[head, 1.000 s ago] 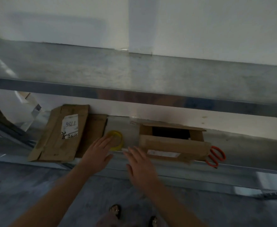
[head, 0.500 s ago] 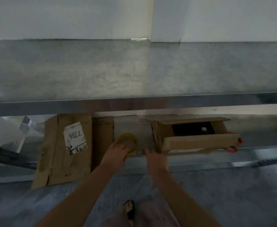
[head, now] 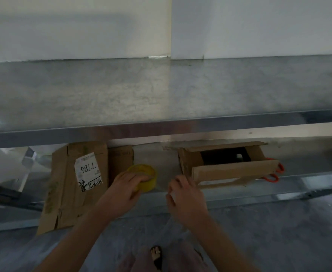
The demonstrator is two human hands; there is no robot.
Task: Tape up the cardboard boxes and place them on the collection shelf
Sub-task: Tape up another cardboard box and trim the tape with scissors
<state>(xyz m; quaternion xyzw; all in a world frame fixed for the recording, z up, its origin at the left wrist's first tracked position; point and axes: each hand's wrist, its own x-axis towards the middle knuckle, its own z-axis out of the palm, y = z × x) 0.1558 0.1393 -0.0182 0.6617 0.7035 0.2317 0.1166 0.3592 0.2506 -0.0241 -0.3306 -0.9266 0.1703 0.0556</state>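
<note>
- Clamps the left grip (head: 122,190) down over the yellow tape roll (head: 144,176), fingers curled across the top rim and thumb on the near side. Pins the roll flat on the lower shelf (head: 161,161), likely to steady it for drawing off a strip.
- Holds the right grip (head: 186,195) just right of the roll and apart from it, fingers half curled, thumb drawn in toward them. Narrow, then, but cannot tell about any tape end pinched inside: too thin and too blurred for that.
- Places the open cardboard box (head: 231,171) just right of and beyond the right grip, close to the knuckles with no clear contact. Flaps up, dark inside showing, so not yet taped. Probably set there for carrying a strip straight across onto the flaps.
- Shows orange-handled scissors (head: 273,174) at the box's far right end, well apart from both grips and partly hidden behind the box. Handy for the cut, though a reach away.
- Shows flattened cardboard (head: 77,183) with a white label (head: 87,170) just left of the left grip, lying flat and overhanging the shelf's front edge. Seemingly set aside for later.
- Runs the upper shelf (head: 161,91) above and beyond both grips. Possibly the collection shelf, though cannot say.
- Reads as the start of taping, with flap closing, sealing and shelving all yet to do.
</note>
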